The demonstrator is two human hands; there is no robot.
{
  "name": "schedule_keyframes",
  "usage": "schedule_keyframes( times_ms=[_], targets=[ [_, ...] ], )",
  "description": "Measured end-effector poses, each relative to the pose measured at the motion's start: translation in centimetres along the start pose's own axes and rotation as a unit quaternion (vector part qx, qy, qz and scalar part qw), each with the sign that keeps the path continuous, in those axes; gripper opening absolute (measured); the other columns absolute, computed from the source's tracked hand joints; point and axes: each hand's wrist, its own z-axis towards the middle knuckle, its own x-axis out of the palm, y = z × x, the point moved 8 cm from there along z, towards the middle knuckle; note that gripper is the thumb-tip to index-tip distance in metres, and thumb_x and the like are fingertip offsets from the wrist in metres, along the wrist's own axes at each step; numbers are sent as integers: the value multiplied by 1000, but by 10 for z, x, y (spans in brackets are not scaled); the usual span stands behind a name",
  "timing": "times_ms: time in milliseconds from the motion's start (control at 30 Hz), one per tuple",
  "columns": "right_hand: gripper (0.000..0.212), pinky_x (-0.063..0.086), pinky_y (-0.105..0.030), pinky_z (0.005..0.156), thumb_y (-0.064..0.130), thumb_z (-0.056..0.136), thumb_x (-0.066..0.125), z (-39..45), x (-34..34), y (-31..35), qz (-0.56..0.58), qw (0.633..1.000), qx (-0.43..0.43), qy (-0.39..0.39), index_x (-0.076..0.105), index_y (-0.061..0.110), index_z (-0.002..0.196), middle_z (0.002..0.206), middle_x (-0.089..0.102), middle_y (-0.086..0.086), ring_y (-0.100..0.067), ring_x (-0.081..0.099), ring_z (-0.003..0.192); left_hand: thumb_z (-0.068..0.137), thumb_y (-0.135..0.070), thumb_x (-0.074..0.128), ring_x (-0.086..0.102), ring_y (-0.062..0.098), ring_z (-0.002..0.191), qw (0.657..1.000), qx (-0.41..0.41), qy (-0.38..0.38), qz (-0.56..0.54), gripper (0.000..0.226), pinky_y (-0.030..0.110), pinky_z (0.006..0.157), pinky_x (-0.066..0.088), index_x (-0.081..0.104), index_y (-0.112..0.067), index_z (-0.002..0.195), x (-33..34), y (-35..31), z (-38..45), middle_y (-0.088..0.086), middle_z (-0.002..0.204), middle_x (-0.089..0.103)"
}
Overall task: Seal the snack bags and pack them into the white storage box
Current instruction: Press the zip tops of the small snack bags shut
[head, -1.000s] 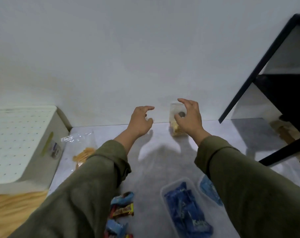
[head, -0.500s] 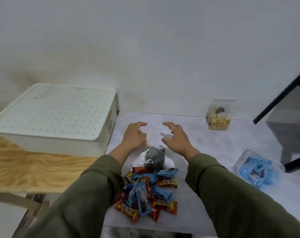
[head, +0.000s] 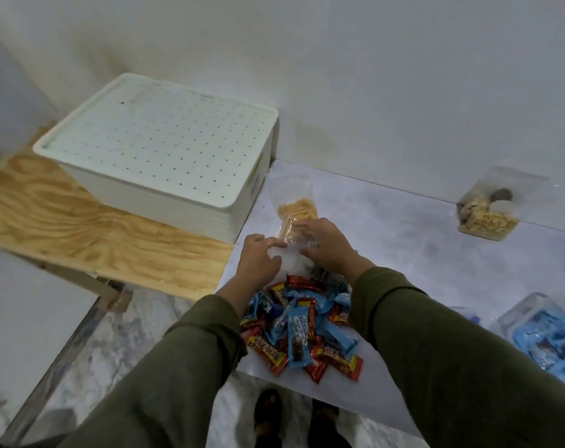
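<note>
A clear snack bag (head: pixel 292 265) with dark striped pieces lies on the grey table (head: pixel 400 240), just behind a pile of red and blue candy bars (head: pixel 302 334). My left hand (head: pixel 258 258) pinches the bag's top from the left. My right hand (head: pixel 328 245) curls over it from the right and hides part of it. Another clear bag of yellow sticks (head: pixel 299 208) lies just beyond my fingers. The white storage box (head: pixel 164 150) stands to the left on a plywood board, its perforated lid on.
A clear bag of nuts (head: pixel 486 218) stands against the wall at the far right. A clear bag of blue-wrapped snacks (head: pixel 544 337) lies at the right edge. The plywood board (head: pixel 80 227) adjoins the table's left side. Floor and my feet show below the table's front edge.
My view has swung left and down from the nut bag. Both hands came back across the table and closed on the clear bag behind the candy pile.
</note>
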Motion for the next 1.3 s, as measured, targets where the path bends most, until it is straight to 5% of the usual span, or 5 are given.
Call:
schedule_keyframes(
  times_ms=[467,533,833,1033,1300],
  targets=[
    [52,42,-47,99,14,82,61,16,-11,18,-55,998,-36,-12,52,37,128,130,48,-7,-28,42,122,89,1,47,65,13,68,994,-15,-40,-104,33,6,49,39,71,-22,88,-24,-13,-5,0,98,70],
    [51,37,-43,102,14,82,60,8,-30,14,-43,998,-11,-34,53,38,127,125,41,-8,-26,37,119,89,1,46,53,7,55,993,13,-46,-104,33,11,52,38,71,-21,89,-29,-31,-3,-4,96,66],
    [9,28,-34,95,26,82,68,-45,-138,2,-44,981,37,-185,65,24,90,127,45,-2,-22,35,123,92,1,42,61,9,82,973,172,-41,-149,35,10,73,46,68,-22,95,-39,-143,2,-5,95,68],
    [16,44,-44,94,19,81,68,-75,-205,-8,62,968,56,-237,55,25,75,82,62,9,-17,58,92,89,-4,52,64,3,78,944,205,-55,-251,40,-1,68,43,52,-30,120,-53,-212,-3,-7,82,65],
    [20,41,-50,98,29,79,70,-83,-273,-19,77,958,50,-273,58,35,65,83,68,12,-16,63,95,89,-6,57,69,11,76,928,201,-62,-308,9,27,83,54,60,-13,94,-52,-277,9,-1,80,64]
  ],
)
